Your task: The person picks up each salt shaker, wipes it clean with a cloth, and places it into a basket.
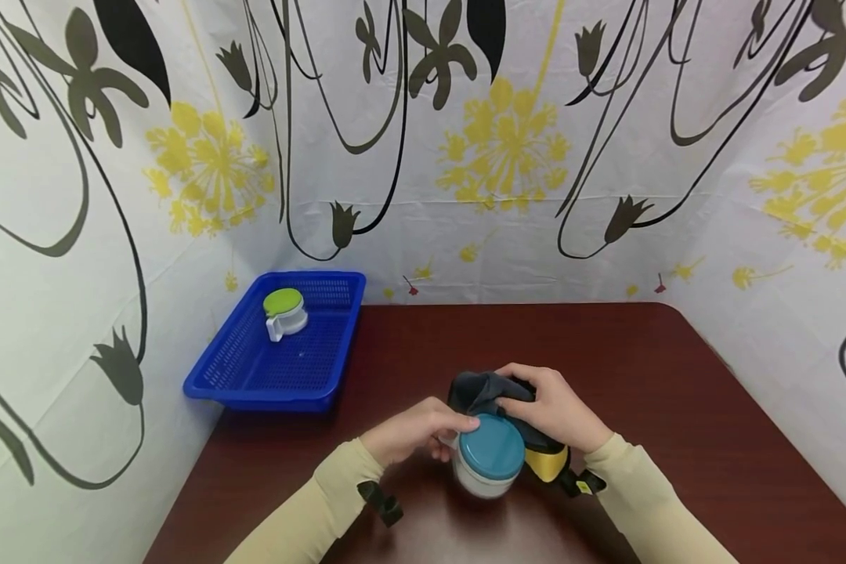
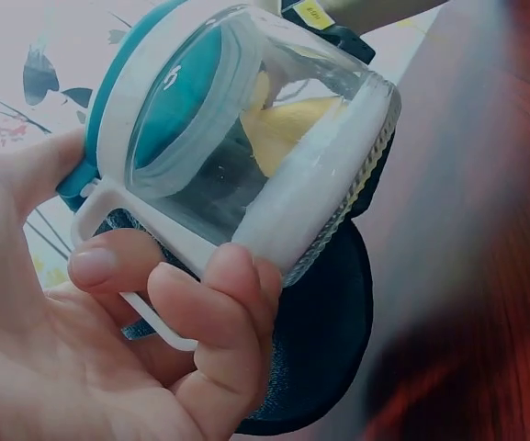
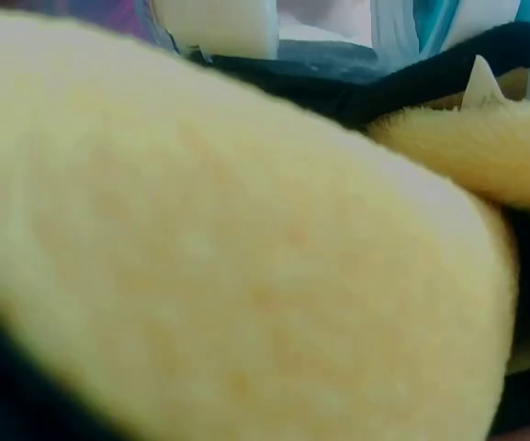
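Observation:
A small glass jar with a teal lid (image 1: pixel 489 450) and a white handle is tilted over the dark red table (image 1: pixel 677 376). My left hand (image 1: pixel 416 431) grips its handle; in the left wrist view my fingers (image 2: pixel 214 312) curl round the white handle of the jar (image 2: pixel 246 138). My right hand (image 1: pixel 553 407) grips a dark grey and yellow cloth (image 1: pixel 493 392) pressed against the far side of the jar. The right wrist view is filled with the yellow cloth (image 3: pixel 228 257), blurred and very close.
A blue plastic basket (image 1: pixel 282 345) stands at the back left of the table and holds a second small jar with a green lid (image 1: pixel 284 312). White sheets printed with black and yellow flowers wall in the table on three sides.

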The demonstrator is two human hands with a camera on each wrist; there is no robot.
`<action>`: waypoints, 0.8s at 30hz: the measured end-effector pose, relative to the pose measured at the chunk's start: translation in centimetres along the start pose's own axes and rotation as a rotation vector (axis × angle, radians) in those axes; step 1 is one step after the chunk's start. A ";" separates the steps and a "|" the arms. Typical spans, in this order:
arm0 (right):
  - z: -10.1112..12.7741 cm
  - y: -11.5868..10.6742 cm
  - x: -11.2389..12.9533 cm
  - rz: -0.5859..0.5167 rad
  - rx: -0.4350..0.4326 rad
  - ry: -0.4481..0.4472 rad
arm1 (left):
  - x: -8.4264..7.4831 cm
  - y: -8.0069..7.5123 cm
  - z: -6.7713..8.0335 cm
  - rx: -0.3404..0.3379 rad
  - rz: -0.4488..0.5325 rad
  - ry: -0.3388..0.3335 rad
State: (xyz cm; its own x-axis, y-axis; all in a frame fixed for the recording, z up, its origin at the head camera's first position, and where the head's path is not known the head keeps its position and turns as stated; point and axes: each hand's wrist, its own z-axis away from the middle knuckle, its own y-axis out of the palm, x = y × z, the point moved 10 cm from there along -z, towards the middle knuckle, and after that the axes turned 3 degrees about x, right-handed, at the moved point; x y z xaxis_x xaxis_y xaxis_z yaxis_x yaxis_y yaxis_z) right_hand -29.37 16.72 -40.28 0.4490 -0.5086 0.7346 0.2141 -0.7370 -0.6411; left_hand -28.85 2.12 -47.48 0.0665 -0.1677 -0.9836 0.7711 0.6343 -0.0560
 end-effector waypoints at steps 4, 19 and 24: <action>0.0 0.4 -0.2 -0.009 0.028 0.012 | 0.2 0.3 -0.1 0.014 0.000 0.005; -0.5 3.6 -1.8 -0.061 0.211 0.053 | -0.9 0.9 0.2 0.036 0.021 0.044; -0.4 5.2 -2.1 -0.078 0.293 0.063 | -1.3 1.5 0.3 0.064 0.052 0.056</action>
State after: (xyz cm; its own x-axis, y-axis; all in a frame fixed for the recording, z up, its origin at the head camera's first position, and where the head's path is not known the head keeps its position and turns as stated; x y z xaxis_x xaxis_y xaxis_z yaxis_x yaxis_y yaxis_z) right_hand -29.56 13.76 -45.12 0.3685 -0.4891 0.7906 0.4906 -0.6201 -0.6123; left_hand -27.62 3.10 -46.20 0.0732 -0.0924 -0.9930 0.8067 0.5909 0.0045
